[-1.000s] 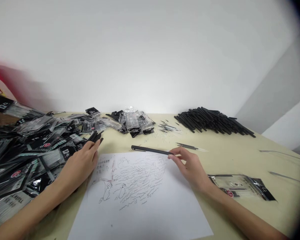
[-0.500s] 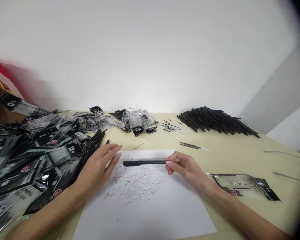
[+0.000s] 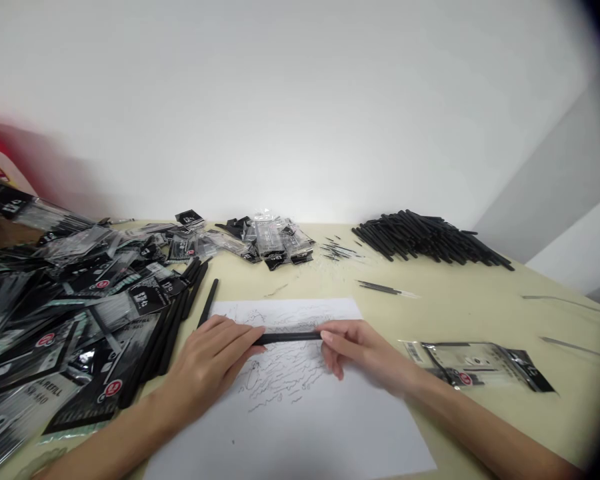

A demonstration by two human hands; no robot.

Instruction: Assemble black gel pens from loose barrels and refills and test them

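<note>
A black pen (image 3: 294, 337) lies level between both hands, above a white sheet of paper (image 3: 290, 433) covered in scribbled lines. My left hand (image 3: 217, 350) is closed round the pen's left end, which the fingers hide. At the other end, my right hand (image 3: 347, 343) pinches the pen between thumb and forefinger, with the lower fingers curled below it. Just beyond my left hand, another black pen (image 3: 209, 301) rests by the paper's top left corner.
Refill packets (image 3: 100, 307) crowd the left side. More packets (image 3: 275, 240) lie at the back. A heap of black pens (image 3: 430, 237) is at the back right. Loose refills (image 3: 385, 288) lie beyond the paper; one packet (image 3: 485, 367) sits right of my right arm.
My left hand has moved right and closed on the pen's left end, where it was apart before. The pen has come slightly nearer, still in my right hand.
</note>
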